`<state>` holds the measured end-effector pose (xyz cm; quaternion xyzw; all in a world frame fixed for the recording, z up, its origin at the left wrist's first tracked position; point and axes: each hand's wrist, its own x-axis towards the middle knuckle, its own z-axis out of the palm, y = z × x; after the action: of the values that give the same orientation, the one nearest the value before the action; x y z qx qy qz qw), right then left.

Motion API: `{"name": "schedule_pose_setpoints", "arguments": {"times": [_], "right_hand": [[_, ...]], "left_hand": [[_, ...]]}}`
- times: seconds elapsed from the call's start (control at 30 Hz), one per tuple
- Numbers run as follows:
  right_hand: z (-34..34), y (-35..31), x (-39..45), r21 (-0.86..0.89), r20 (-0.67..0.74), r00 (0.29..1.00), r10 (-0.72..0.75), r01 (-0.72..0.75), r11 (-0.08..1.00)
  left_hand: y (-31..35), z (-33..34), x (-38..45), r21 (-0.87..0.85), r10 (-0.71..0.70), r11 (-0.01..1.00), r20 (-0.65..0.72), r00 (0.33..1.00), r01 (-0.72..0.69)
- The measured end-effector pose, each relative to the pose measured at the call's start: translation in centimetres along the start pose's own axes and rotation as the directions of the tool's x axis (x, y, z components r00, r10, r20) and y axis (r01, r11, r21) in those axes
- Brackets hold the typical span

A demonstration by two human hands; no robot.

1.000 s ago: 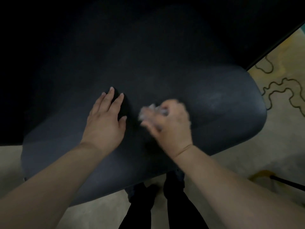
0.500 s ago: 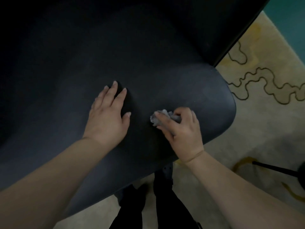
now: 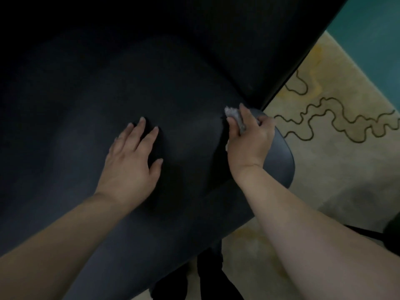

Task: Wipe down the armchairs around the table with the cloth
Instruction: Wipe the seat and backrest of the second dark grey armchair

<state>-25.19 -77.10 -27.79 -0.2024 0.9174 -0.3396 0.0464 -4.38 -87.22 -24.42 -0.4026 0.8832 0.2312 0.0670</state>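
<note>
The left hand (image 3: 132,163) is laid flat on the dark armchair (image 3: 86,126), palm down, with its fingers straight and slightly spread; nothing is held in it. The right hand (image 3: 249,137) is curled around a small crumpled pale cloth (image 3: 234,116), which is pinched between thumb and fingers and pressed against the chair's padding near its right edge. Only part of the cloth is seen, bunched above the thumb, with a scrap showing below the hand. The two hands are set apart, the left nearer the middle of the padding, the right just beside the rounded right corner. Both forearms are bare and are stretched in from the bottom of the view.

Behind the right hand a second dark panel of the chair is seen, meeting the padding at a seam; its exact shape is lost in shadow. To the right a beige rug (image 3: 335,148) with wavy dark lines is seen on the floor, bordered by a teal strip (image 3: 372,29) at the top right corner. Dark trouser legs (image 3: 207,278) are seen below the chair's lower edge.
</note>
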Motion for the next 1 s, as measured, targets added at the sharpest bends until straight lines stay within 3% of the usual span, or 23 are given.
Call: {"name": "schedule_pose_setpoints", "arguments": {"times": [0.1,0.23,0.5,0.67,0.9,1.0], "right_hand": [[0.7,-1.6,1.5,-0.004,-0.024,0.999,0.042,-0.042,0.999],[1.8,-3.5,1.5,-0.045,0.027,0.998,-0.050,0.051,0.998],[6.1,-6.2,4.3,0.086,0.067,0.994,-0.090,0.084,0.993],[7.8,-7.7,6.5,0.021,0.099,0.990,-0.102,0.100,0.995],[9.7,-10.8,8.3,0.099,0.118,0.987,-0.110,0.099,0.990],[11.0,-12.1,8.9,0.102,0.166,0.969,-0.184,0.169,0.980]], "left_hand": [[-0.2,-0.4,0.9,-0.017,-0.001,1.000,0.000,1.000,0.001],[-1.0,-0.9,2.0,-0.050,0.006,0.999,-0.033,0.999,-0.007],[-4.6,-1.8,3.1,-0.123,-0.004,0.992,-0.187,0.982,-0.019],[-6.8,-2.2,2.7,-0.105,-0.003,0.994,-0.183,0.983,-0.017],[-8.5,-2.6,2.3,-0.137,-0.007,0.990,-0.208,0.978,-0.022],[-9.0,-2.3,2.2,-0.150,-0.018,0.989,-0.225,0.974,-0.016]]}}
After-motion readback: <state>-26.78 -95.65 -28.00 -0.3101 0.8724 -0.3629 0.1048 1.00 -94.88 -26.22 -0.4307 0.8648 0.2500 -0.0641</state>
